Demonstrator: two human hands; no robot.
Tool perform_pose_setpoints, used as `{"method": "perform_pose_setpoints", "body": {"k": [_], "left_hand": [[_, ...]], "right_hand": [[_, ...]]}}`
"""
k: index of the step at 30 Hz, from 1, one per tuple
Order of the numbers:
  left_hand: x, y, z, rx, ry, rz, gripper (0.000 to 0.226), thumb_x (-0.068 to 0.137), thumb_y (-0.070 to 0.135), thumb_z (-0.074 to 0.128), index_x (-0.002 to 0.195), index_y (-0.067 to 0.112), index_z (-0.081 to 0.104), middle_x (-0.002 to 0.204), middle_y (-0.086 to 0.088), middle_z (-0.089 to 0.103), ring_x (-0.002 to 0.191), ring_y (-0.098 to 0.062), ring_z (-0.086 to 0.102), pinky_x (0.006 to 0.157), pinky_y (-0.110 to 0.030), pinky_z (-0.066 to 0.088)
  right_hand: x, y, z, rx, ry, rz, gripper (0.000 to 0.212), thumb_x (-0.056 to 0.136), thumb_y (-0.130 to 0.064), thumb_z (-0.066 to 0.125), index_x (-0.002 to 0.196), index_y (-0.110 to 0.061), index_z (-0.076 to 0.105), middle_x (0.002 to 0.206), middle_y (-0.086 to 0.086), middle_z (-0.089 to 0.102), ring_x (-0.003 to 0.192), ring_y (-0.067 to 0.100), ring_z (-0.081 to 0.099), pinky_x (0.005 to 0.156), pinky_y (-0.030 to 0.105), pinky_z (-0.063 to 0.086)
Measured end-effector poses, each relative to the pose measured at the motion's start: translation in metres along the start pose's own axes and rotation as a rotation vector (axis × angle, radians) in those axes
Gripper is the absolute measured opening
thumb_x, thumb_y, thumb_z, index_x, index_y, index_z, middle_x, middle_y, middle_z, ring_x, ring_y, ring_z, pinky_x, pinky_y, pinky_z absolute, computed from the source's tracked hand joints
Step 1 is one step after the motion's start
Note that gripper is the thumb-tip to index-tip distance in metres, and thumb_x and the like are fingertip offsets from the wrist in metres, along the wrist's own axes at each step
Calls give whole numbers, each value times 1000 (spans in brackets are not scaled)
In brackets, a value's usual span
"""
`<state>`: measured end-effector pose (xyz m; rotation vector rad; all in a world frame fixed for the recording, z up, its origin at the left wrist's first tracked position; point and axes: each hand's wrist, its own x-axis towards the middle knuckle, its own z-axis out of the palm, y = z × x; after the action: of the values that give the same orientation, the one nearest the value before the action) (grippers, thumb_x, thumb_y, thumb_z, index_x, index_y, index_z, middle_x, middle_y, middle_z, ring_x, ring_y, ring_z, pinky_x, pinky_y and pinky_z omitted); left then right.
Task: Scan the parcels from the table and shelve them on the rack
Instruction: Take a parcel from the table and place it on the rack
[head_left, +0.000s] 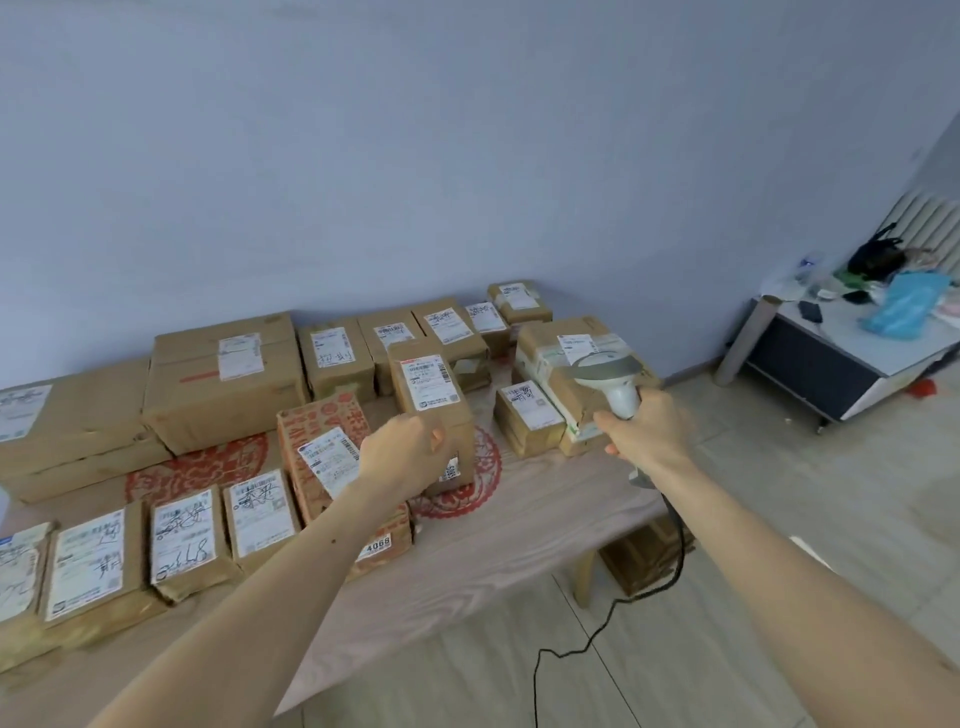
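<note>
Many brown cardboard parcels with white labels cover a long wooden table (498, 545). My left hand (402, 449) grips the near side of an upright brown parcel (428, 395) whose label faces up, in the middle of the table. My right hand (647, 428) holds a grey-white barcode scanner (605, 371) by its handle, its head pointing left toward that parcel. A black cable (613, 613) hangs from the scanner down to the floor. No rack shows in this view.
A red-printed box (322, 436) lies just left of the gripped parcel. A large taped box (566, 364) sits behind the scanner. Another carton (644, 556) stands under the table. A low cabinet (841, 358) with clutter is at the right wall.
</note>
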<state>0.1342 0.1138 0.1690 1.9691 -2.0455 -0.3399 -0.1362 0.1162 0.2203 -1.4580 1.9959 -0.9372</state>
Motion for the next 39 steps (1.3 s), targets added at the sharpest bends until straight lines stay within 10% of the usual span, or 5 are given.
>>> {"method": "perform_pose_setpoints", "body": {"k": [5,12,30,39], "left_hand": [[57,29,25,-11,-36,14,33,98,52,49,103,25,68,105,5,69,93,-19,66,75,-35,57],[137,59,53,-30,-82,83,34,100,48,50,106,19,68,105,0,66,95,-22,66,77,-39,58],[229,142,171,-155,-257,-110,54,102,48,47,142,11,42,134,-9,54,119,-29,57,82,-39,49],[236,198,212,-199,-193,-404,56,102,46,48,139,7,35,108,-9,64,95,-29,64,67,-39,50]], "right_hand": [[61,18,7,-10,-19,20,14,85,-19,72,81,-18,59,76,6,71,65,23,73,66,44,63],[148,34,4,-79,10,23,13,85,-14,72,82,-13,59,71,-3,68,50,7,67,41,12,41],[313,133,27,-209,-139,98,28,77,-25,84,83,-13,60,77,8,71,68,24,72,64,42,62],[357,193,17,-210,-319,28,32,79,-34,81,87,-17,56,75,7,70,65,23,70,61,38,59]]}}
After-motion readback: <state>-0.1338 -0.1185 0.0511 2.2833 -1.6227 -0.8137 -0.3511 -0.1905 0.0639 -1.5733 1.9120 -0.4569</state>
